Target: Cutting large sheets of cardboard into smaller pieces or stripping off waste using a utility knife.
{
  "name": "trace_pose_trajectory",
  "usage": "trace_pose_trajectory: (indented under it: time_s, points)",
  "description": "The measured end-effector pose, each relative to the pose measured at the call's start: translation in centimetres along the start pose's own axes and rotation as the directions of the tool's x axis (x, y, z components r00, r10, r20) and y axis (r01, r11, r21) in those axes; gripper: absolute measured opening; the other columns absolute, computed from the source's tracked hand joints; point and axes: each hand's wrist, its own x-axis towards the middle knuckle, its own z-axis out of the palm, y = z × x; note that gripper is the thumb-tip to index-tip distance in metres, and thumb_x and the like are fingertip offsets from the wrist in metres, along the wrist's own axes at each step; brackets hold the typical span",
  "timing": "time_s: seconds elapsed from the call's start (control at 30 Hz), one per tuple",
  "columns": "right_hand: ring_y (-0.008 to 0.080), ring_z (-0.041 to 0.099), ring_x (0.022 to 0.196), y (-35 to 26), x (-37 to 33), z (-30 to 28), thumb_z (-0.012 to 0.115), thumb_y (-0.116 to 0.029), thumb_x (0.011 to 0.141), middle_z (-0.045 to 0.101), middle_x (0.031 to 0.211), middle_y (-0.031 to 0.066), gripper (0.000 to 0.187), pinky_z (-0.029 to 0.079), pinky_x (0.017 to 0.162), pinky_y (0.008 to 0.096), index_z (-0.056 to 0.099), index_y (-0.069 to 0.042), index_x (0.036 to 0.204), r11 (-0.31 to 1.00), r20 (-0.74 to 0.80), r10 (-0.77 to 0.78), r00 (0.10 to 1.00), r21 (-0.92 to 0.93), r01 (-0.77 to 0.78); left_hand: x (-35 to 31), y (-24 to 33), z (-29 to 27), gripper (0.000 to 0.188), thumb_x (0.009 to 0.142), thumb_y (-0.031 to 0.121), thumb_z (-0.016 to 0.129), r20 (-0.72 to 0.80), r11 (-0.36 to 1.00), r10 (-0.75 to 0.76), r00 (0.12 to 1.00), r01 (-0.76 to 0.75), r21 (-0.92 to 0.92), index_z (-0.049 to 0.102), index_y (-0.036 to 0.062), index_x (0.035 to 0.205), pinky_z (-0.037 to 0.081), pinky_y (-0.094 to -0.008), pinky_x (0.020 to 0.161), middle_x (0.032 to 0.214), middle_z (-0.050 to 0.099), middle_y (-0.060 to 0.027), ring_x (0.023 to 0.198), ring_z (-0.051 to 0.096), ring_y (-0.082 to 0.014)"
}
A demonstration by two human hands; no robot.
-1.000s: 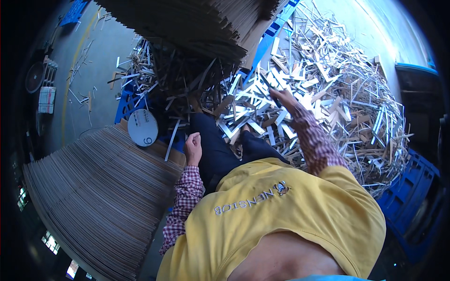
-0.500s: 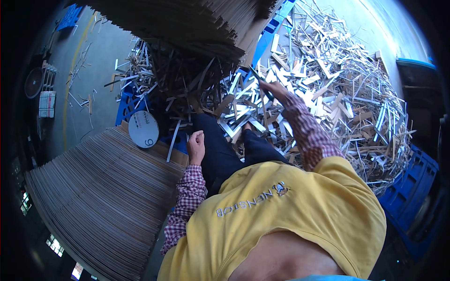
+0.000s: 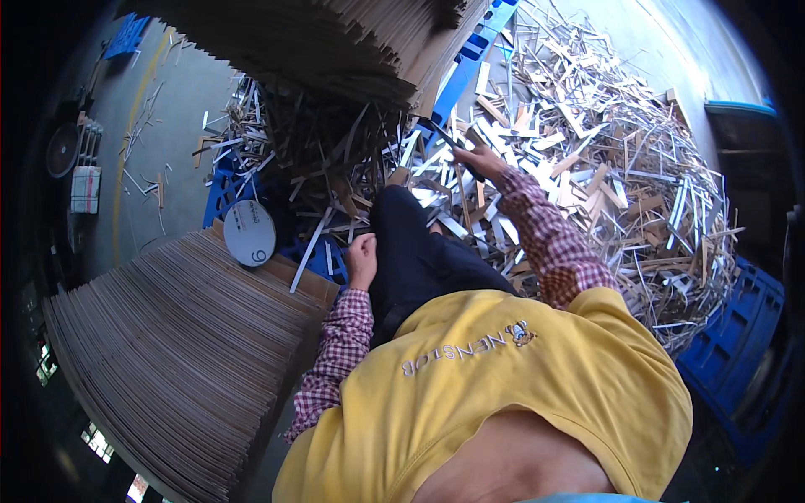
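My right hand [image 3: 481, 161] is closed around a long, narrow dark tool [image 3: 439, 132]. The tool slants toward the lower corner of a tall stack of cardboard sheets [image 3: 369, 42]; I cannot make out its exact kind or whether it touches the stack. My left hand [image 3: 361, 261] hangs in a loose fist beside my left thigh, near the other cardboard stack [image 3: 176, 335]. Nothing shows between its fingers. Loose cardboard strips [image 3: 503, 134] lie around my legs, and more are under the tall stack.
A round white disc-shaped object [image 3: 249, 233] rests on the left stack's far end. Blue plastic pallets [image 3: 728, 335] stand at the right and under the stacks. A big heap of cardboard offcuts [image 3: 654, 193] covers the floor at right. Bundled items [image 3: 85, 189] stand far left.
My left leg has shifted forward and my body has turned slightly. The right hand with the dark tool has moved a little left; the left hand has moved slightly right, still closed.
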Motion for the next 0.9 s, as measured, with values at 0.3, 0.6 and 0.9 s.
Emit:
trace_pose_trajectory:
  time_s: [0.3, 0.6, 0.9]
  points:
    - [0.0154, 0.055, 0.061, -2.3, 4.9, 2.2, 0.050, -0.052, 0.075, 0.061, 0.069, 0.0095, 0.055, 0.043, 0.055, 0.0290, 0.063, 0.001, 0.083, 0.982, -0.310, -0.003, 0.951, 0.177, 0.061, -2.0, -1.0, 0.7, 0.020, 0.082, 0.017, 0.053, 0.097, 0.993, -0.120, 0.988, 0.121, -0.009, 0.057, 0.0001, 0.091, 0.045, -0.0278, 0.065, 0.083, 0.061, -0.0127, 0.075, 0.059, -0.0202]
    - [0.0112, 0.046, 0.054, -0.3, 5.2, 1.3, 0.048, -0.052, 0.077, 0.052, 0.059, 0.0041, 0.055, 0.036, 0.051, 0.0256, 0.065, 0.000, 0.079, 0.996, -0.198, -0.046, 0.979, 0.067, 0.061, -2.6, -4.7, 0.0, 0.023, 0.082, 0.019, 0.053, 0.122, 0.984, -0.179, 0.976, 0.174, 0.046, 0.059, -0.0004, 0.091, 0.045, -0.0254, 0.063, 0.078, 0.061, -0.0090, 0.070, 0.057, -0.0143]
    - [0.0124, 0.053, 0.064, 8.7, -1.2, 2.3, 0.050, -0.044, 0.079, 0.061, 0.070, 0.0096, 0.050, 0.040, 0.060, 0.0263, 0.064, 0.004, 0.079, 0.963, -0.463, 0.115, 0.879, 0.268, 0.016, -2.4, -7.5, 0.1, 0.023, 0.083, 0.021, 0.051, 0.117, 0.980, -0.183, 0.976, 0.190, -0.056, 0.058, 0.0007, 0.091, 0.045, -0.0286, 0.066, 0.083, 0.061, -0.0138, 0.076, 0.059, -0.0212]
